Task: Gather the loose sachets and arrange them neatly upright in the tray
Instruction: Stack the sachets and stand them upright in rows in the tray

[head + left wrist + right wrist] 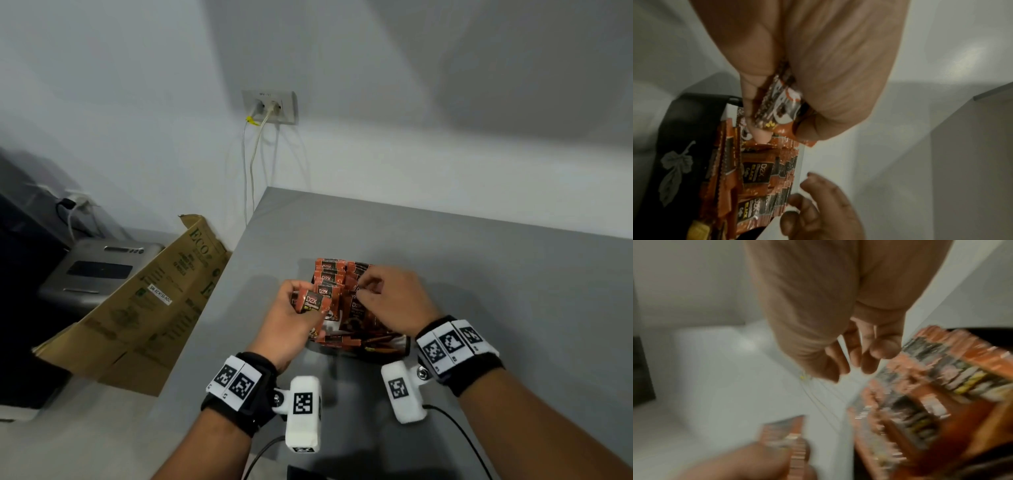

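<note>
A black tray (363, 353) on the grey table holds rows of orange sachets (329, 277) standing upright, with a few lying flat at its near end. My left hand (301, 306) grips a small stack of orange sachets (313, 300) just left of the tray. In the left wrist view this hand (783, 131) pinches the stack (781, 104) above the tray's wall (674, 162). My right hand (368, 294) hovers over the upright rows. Its fingers (861, 360) hang loosely curled with nothing between them, and the thumb is close to the sachet tops (941, 366); this view is blurred.
The grey table (496, 274) ends at a left edge beside the tray. Below that edge lean a brown cardboard box (147, 308) and a grey appliance (99, 270). A wall socket (270, 108) with hanging cables sits behind the table's corner.
</note>
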A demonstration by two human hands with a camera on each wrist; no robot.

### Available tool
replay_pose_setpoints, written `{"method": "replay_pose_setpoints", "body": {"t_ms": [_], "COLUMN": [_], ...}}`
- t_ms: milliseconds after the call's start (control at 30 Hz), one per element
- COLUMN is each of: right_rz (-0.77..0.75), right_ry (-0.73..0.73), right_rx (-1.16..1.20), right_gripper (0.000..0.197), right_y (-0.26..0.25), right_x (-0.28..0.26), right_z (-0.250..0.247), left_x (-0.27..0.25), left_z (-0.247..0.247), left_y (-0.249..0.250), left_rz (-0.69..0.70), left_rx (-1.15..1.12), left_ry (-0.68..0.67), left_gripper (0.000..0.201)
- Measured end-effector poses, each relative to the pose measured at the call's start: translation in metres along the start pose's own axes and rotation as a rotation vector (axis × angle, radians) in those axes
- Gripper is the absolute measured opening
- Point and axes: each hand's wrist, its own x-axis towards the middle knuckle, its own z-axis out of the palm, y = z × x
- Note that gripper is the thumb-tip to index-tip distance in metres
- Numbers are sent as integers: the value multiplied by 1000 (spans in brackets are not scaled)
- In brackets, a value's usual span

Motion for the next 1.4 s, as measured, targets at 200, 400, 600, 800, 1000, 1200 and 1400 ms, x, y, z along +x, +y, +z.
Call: {"method": "replay_pose_setpoints", "body": {"t_ms": [200,400,600,800,1000,1200,1400], "right_rz": [-132,5,-60,-49,-50,-112,-25], "right_ry": [-190,-75,-249,-266,-214,-311,-100], "right_rx": [172,73,-240,-313,-70,96,-33], "right_gripper": [12,11,19,28,17,11,12], "right_y": [-35,-27,-29,-28,-34,-41,-22], "right_x": [-6,21,34,42,30,8,23], "right_z": [-7,5,33,47,23,10,16], "left_x": [1,12,11,4,6,13,21], "left_z": [15,-9,-24,-29,-25,0,-8], "left_y": [5,5,-5,-9,-8,-6,-6], "left_rz": [94,8,-32,33,76,75,97], "left_rx": [80,-89,-69,45,128,120,167], "left_ry": [-99,230,263,212,156,28,243], "left_gripper": [50,30,41,31,34,39,37]}}
